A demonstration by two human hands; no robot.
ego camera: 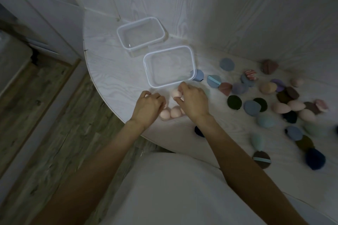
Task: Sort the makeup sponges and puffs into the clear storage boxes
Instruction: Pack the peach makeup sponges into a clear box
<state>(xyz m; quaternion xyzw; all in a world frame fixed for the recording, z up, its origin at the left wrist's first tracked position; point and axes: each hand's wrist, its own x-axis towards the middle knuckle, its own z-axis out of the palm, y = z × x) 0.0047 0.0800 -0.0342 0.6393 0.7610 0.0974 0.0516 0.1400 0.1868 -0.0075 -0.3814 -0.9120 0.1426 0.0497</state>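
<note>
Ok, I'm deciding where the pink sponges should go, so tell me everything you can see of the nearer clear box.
The nearer clear box is a rectangular container with rounded corners, seemingly transparent plastic, with a thick whitish rim. It stands upright and open on the white table, no lid on it, and looks empty. A second clear box sits just behind it to the left. A blue puff lies against its right near corner. The right hand, holding a pink sponge, is just in front of its near rim.

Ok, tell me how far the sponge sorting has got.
Barely started. Both clear boxes, near and far, look empty. Right hand pinches a pink sponge beside the near box; left hand rests on a pink sponge cluster. Many scattered puffs remain on the table.
</note>
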